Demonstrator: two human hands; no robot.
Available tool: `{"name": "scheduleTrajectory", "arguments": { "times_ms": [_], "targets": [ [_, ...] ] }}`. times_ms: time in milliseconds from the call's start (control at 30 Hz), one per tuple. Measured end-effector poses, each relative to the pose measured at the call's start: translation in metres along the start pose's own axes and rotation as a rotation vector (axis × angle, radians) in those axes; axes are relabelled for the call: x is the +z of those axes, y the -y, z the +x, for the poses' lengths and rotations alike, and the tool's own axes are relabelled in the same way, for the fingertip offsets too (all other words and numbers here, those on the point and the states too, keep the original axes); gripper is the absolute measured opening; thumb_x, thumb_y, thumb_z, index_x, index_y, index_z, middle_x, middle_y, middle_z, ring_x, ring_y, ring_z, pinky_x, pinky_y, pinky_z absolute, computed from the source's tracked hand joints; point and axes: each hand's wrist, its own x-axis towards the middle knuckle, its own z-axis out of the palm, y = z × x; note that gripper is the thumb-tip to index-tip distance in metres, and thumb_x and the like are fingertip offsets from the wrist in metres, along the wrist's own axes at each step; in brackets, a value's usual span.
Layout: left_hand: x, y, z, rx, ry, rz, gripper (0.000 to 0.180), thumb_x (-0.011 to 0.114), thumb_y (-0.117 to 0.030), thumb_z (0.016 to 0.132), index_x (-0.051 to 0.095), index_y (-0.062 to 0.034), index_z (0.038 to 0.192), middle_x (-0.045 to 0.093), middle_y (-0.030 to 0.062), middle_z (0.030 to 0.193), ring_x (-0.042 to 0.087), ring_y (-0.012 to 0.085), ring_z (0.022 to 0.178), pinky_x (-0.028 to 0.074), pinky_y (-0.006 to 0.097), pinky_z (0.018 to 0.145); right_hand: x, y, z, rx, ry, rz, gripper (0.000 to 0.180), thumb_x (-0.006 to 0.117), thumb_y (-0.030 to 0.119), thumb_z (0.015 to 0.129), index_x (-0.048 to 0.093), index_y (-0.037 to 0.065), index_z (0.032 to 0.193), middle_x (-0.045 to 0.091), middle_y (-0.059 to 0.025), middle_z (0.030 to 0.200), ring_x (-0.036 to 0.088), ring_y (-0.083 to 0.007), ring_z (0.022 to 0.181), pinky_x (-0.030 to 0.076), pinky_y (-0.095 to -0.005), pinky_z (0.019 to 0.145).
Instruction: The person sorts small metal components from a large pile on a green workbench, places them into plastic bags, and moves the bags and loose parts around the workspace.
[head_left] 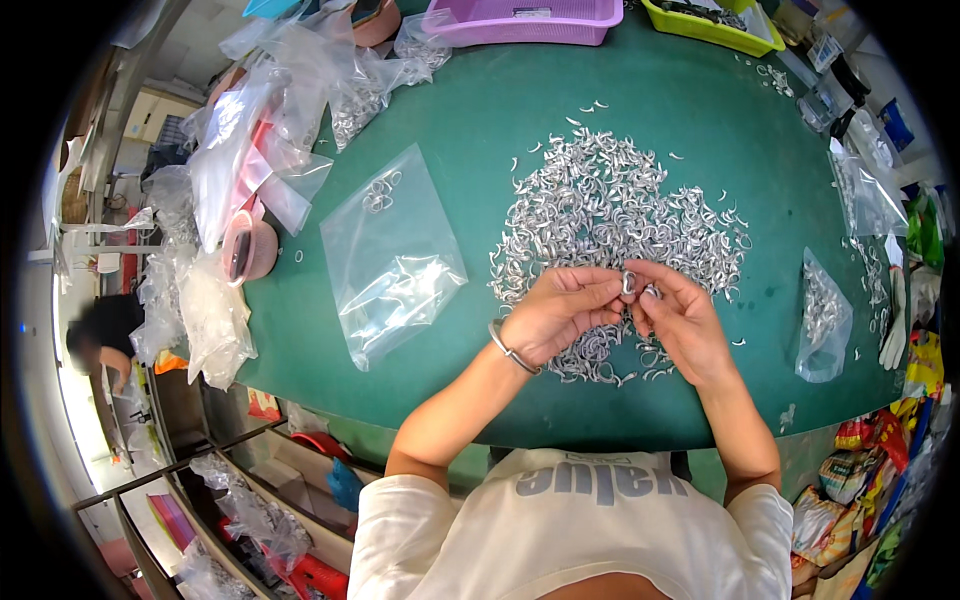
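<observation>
Curved slvr pcs (pixel 605 222), loosely heaped

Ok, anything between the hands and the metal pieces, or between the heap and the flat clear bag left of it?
Nothing visible: the left hand and right hand hold metal pieces over the heap, and green tabletop lies between it and the bag.

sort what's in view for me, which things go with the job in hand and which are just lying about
Likely in use:
small metal piece, at the fingertips of left grip and right grip
heap of curved metal bits

Seemingly lying about:
purple basket
yellow-green basket
piled plastic bags

Unclear: flat clear bag
</observation>
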Motion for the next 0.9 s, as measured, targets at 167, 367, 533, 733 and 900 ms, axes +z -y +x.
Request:
{"name": "scheduleTrajectory", "arguments": {
  "times_ms": [167, 367, 533, 733, 900],
  "targets": [
    [0.001, 0.008, -0.004, -0.019, 0.102, -0.08, 0.022, 0.056, -0.009, 0.086, 0.058, 0.0041, 0.103, 0.06, 0.0108, 0.096, 0.059, 0.0147, 0.084, 0.05, 0.026, 0.076, 0.01, 0.005, -0.006, -0.185, 0.011, -0.272, 0.03, 0.057, -0.006, 0.079, 0.056, -0.001, 0.109, 0.048, -0.0031, 0.091, 0.047, -0.0092, 0.08, 0.041, -0.0208, 0.068],
    [0.002, 0.018, -0.006, 0.022, 0.104, -0.091, 0.023, 0.056, -0.01, 0.085, 0.057, 0.0038, 0.104, 0.06, 0.0113, 0.1, 0.058, 0.0178, 0.093, 0.049, 0.028, 0.081, 0.018, 0.006, -0.011, -0.319, -0.018, -0.412, 0.031, 0.059, -0.008, 0.076, 0.057, -0.001, 0.106, 0.047, -0.0035, 0.091, 0.047, -0.0092, 0.079, 0.041, -0.0213, 0.068],
    [0.011, 0.005, -0.008, 0.049, 0.036, 0.194, 0.02, 0.056, -0.007, 0.085, 0.058, 0.0036, 0.102, 0.061, 0.0098, 0.097, 0.06, 0.0184, 0.089, 0.049, 0.029, 0.079, 0.013, 0.004, -0.012, -0.325, -0.095, -0.434, 0.025, 0.056, -0.004, 0.079, 0.055, -0.002, 0.104, 0.048, -0.0047, 0.092, 0.047, -0.0092, 0.074, 0.04, -0.0216, 0.06],
    [-0.045, -0.041, 0.064, 0.82, -0.728, 1.328, 0.024, 0.063, -0.001, 0.071, 0.06, -0.0017, 0.095, 0.058, 0.0124, 0.091, 0.055, 0.0272, 0.083, 0.045, 0.036, 0.071, -0.012, 0.012, 0.001, -0.044, -0.121, 0.308, 0.022, 0.049, 0.013, 0.085, 0.049, -0.001, 0.103, 0.051, -0.0068, 0.085, 0.048, -0.0122, 0.068, 0.035, -0.0222, 0.051],
    [-0.067, -0.068, 0.116, 0.789, -1.022, 1.678, 0.019, 0.063, -0.008, 0.071, 0.06, -0.0046, 0.09, 0.052, 0.012, 0.096, 0.049, 0.0301, 0.094, 0.04, 0.042, 0.076, -0.024, 0.003, 0.006, 0.07, -0.213, 0.244, 0.017, 0.046, 0.017, 0.089, 0.051, 0.001, 0.085, 0.044, -0.0017, 0.065, 0.041, -0.0102, 0.053, 0.032, -0.0224, 0.044]
  ]
}}
